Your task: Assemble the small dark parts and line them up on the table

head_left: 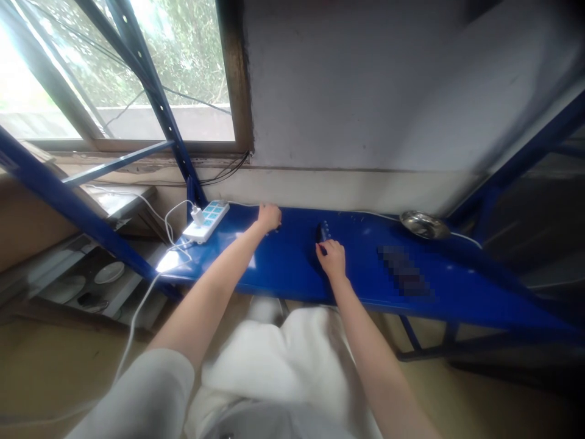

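Observation:
At the back of the blue table [287, 268], my left hand [269, 217] is curled with its fingers pointing down. A few tiny shiny bits [275, 231] show just below it; what the fingers hold, if anything, is hidden. Nearer the middle, my right hand [332, 261] is closed in a pinch at the near end of a small dark object [323, 233]. Several small pale round knobs line that object's right edge. Its exact kind is too blurred to make out. A spot of red shows by my right fingertips.
A white power strip [206, 222] with a plugged-in charger lies at the left end. A shiny metal bowl [424, 224] sits at the back right, near a blurred-out dark patch [404, 272]. Tiny bits [356, 217] lie along the back. Blue posts [159, 103] frame the table.

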Demonstrator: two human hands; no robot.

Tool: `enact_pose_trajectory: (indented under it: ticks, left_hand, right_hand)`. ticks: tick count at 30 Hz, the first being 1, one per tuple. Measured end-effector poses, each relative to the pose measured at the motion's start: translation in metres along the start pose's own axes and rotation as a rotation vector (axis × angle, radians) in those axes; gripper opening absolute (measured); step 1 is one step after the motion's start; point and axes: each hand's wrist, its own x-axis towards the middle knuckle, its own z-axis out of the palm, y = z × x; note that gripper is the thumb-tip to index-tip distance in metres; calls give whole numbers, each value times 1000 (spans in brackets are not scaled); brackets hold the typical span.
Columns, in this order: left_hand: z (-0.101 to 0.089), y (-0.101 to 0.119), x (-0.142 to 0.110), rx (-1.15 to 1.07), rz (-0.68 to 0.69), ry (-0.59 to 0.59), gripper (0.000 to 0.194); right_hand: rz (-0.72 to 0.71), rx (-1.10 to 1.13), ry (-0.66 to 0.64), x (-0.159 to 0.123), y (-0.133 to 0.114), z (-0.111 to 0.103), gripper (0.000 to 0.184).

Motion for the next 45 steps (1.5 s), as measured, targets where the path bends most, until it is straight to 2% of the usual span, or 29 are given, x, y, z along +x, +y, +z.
enact_pose_trajectory:
  ticks: [6,12,27,36,45]
  left_hand:
    - [7,-7,-3,54,-10,-30,11]
    - [7,-12,-4,12,-54,-39,8]
    - [4,-12,-9,-18,-83,-67,7]
    - [7,-19,-8,-34,-108,-88,11]
    - [12,-22,-6,-83,-105,-67,8]
  right_hand:
    - [8,16,-8,-1,0,0,29]
    - [19,25,11,-1,1,1,31]
    - [40,46,-9,-1,1,0,31]
    - [-44,65,134,-2,5,6,27]
    - [-34,52,141,-1,6,5,28]
